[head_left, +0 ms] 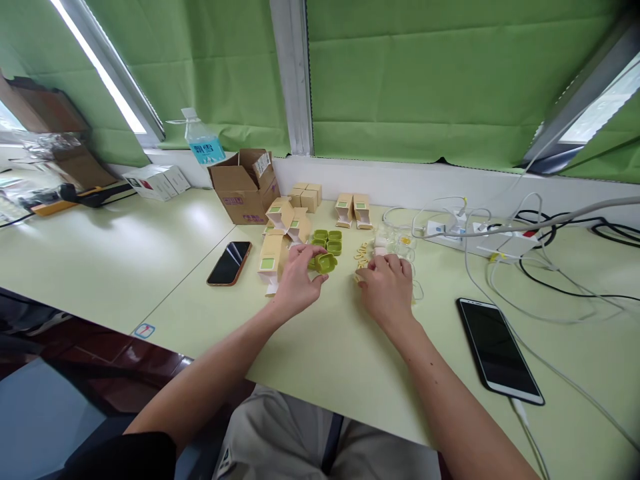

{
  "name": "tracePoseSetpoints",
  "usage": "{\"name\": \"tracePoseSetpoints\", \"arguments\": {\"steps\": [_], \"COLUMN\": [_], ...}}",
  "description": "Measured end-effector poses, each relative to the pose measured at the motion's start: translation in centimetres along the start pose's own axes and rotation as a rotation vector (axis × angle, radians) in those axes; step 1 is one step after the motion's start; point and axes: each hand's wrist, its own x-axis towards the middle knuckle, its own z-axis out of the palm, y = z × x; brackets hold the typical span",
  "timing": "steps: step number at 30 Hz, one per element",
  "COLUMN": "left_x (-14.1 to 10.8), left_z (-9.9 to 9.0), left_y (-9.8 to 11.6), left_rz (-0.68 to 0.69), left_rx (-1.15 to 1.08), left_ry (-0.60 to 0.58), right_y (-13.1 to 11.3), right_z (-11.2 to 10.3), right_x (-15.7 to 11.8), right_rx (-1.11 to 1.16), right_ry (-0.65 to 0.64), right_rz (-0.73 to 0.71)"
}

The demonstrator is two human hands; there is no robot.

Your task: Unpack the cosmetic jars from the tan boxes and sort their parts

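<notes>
My left hand [299, 280] grips a small olive-green cup [326, 264] by its rim, between thumb and fingers. Behind it stand several matching green cups [327, 238] grouped together. My right hand [389, 288] is curled down at the table, thumb close to the forefinger, beside a cluster of small yellow curled pieces [362, 253]; whatever it pinches is too small to make out. Clear and pale little pieces [395, 241] lie just beyond its knuckles, partly hidden. Opened small cardboard boxes [273, 257] stand and lie left of the green cups.
A brown carton [246, 187] stands at the back, with small closed boxes [306, 196] and two opened ones [353, 211] to its right. A dark phone [230, 263] lies left; another phone [500, 350], plugged in, lies right. Power strips [480, 239] and loose cables cover the right rear.
</notes>
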Motion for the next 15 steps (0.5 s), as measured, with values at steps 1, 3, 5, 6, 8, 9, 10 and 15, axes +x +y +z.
{"name": "tracePoseSetpoints", "arguments": {"steps": [1,3,5,6,8,9,10,15], "left_x": [0.0,0.1,0.3,0.4,0.7,1.0,1.3,2.9], "left_z": [0.0,0.1,0.2,0.3,0.6,0.7,0.9,1.9], "left_y": [-0.1,-0.3,-0.5,-0.5,-0.6,-0.7,-0.8,-1.1], "left_rz": [-0.013,-0.026,-0.022,-0.011,0.032,0.06,0.085,0.117], "left_rx": [0.009,0.034,0.081,0.112,0.17,0.195,0.216,0.327], "left_ry": [-0.005,-0.028,-0.061,-0.079,-0.115,-0.126,-0.132,-0.151], "right_y": [0.2,0.8,1.5,1.8,2.1,2.1,2.0,1.2], "right_z": [-0.4,-1.3,-2.3,-2.7,-3.1,-3.1,-3.1,-2.9], "right_x": [0.0,-0.2,-0.3,-0.4,-0.6,-0.7,-0.7,-0.8], "right_rx": [0.013,0.046,0.064,0.067,0.073,0.079,0.084,0.071], "right_ry": [0.003,0.061,0.152,0.19,0.236,0.242,0.243,0.248], "right_rz": [0.026,0.091,0.135,0.142,0.138,0.132,0.124,0.052]}}
